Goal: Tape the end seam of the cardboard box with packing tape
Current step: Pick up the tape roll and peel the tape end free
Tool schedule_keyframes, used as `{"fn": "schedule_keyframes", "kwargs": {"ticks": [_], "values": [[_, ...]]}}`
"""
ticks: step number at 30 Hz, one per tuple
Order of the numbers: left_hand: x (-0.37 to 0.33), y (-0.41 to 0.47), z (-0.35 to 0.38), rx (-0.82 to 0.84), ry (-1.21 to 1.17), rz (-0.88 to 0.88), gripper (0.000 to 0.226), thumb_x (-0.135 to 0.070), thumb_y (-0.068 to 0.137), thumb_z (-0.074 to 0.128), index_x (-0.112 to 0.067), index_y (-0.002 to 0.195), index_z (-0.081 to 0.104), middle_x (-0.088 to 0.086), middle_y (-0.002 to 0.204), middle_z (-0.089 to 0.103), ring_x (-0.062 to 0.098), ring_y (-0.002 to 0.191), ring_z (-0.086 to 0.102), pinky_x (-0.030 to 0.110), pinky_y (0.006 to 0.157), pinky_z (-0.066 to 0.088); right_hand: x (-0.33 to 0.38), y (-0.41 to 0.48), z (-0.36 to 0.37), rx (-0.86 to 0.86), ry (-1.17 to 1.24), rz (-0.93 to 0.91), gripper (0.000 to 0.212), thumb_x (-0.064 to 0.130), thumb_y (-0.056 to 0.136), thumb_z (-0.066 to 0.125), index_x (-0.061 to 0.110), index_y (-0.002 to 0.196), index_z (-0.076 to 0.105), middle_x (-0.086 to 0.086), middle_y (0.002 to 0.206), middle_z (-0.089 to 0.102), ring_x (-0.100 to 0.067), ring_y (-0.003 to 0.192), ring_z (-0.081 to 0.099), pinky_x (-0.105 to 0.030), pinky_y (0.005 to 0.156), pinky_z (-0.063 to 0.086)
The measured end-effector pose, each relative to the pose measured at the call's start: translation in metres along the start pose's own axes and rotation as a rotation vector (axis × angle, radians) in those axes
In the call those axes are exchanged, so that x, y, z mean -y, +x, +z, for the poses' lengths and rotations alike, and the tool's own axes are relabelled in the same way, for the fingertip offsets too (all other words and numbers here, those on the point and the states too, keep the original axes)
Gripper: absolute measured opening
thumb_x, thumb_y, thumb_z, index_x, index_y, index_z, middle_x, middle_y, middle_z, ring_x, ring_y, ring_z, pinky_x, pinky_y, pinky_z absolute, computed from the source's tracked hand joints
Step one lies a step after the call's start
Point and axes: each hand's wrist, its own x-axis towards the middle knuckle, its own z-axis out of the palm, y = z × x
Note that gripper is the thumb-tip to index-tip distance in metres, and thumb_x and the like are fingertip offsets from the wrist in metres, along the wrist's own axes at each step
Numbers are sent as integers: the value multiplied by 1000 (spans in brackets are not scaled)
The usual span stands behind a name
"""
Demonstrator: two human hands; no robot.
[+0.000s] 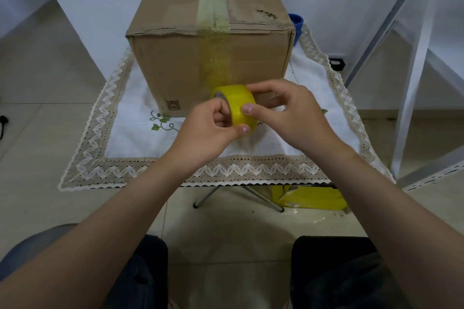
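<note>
Leftmost, the left hand point(208, 124) is pinching the roll of yellow packing tape point(237, 108), its thumb pressing the roll's lower face and its fingers curling into the core. Just right of it, the right hand point(288, 113) is gripping the same roll, thumb on the outer band and fingers wrapping over the top. Behind the roll, the cardboard box point(175, 65) is sitting on the lace-edged tablecloth point(130, 133), a strip of yellowish tape point(217, 57) running down its near end.

Soft, even indoor light, faint shadows, slight blur, wide-angle bending at edges.
</note>
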Motion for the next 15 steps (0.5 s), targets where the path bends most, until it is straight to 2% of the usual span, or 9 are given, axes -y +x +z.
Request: {"fn": "schedule_keyframes", "kwargs": {"ticks": [2,4,5,7,10,12,15], "values": [[1,0,1,8,20,-23,32,-2,81,82,11,98,58,23,94,76,38,92,75,55,90,58,-2,1,-1,-4,-26,4,23,21,86,83,24,107,76,4,104,73,-7,87,71,-18,75,56],[2,0,1,31,65,-40,27,-3,81,82,4,92,59,18,91,76,30,86,76,50,88,60,-4,2,-2,-9,-51,16,20,20,88,80,23,108,76,11,99,73,-4,83,70,-17,73,55],[3,0,2,48,93,-40,25,-3,81,82,-1,87,58,15,85,75,25,77,75,46,82,61,-4,2,-2,-2,-69,15,23,20,91,77,23,113,74,14,101,72,-2,84,69,-15,74,54],[5,0,3,98,136,-27,29,-2,80,81,-10,80,53,10,70,65,16,59,58,37,64,51,-5,0,0,38,-118,-7,34,18,95,70,24,128,68,10,114,67,4,92,64,-7,79,48],[7,-1,7,164,161,-21,33,0,78,81,-6,78,49,7,68,54,15,58,46,32,63,41,-6,-2,1,135,-169,-28,40,18,98,63,29,137,63,4,126,54,7,106,56,-4,92,39],[7,-2,8,180,167,-21,33,1,78,81,-5,78,48,4,65,52,15,56,45,31,61,41,-6,-2,0,166,-193,-32,37,19,98,62,32,133,66,5,128,52,4,111,54,-5,94,38],[7,-2,8,183,174,-12,34,0,79,81,-11,77,49,-1,63,51,13,55,45,29,61,41,-6,-1,-4,147,-185,-49,29,18,96,67,31,121,73,5,126,54,4,108,55,-5,88,41]]}}
